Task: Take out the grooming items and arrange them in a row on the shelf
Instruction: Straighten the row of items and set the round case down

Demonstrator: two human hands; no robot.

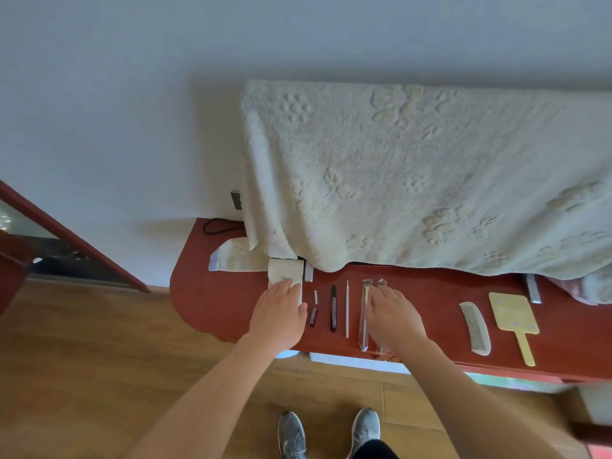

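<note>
Grooming items lie in a row on the red shelf [212, 303]. From the left: a cream pouch [285, 271], a small dark tube with a pale tip [313, 313], a black pen-shaped item [333, 308], a thin pale stick [347, 306], two clear long cases [365, 321], a white comb [475, 327] and a yellow hand mirror [513, 318]. My left hand [278, 314] rests flat on the pouch's near end, fingers spread. My right hand [394, 314] lies over the right clear case, fingers apart, covering most of it.
A cream embossed blanket [414, 173] drapes over something at the shelf's back, its hem hanging onto the shelf. A black cord [217, 226] lies at the back left. A folded cream cloth [233, 258] sits left of the pouch. Wooden floor and my grey shoes [328, 432] are below.
</note>
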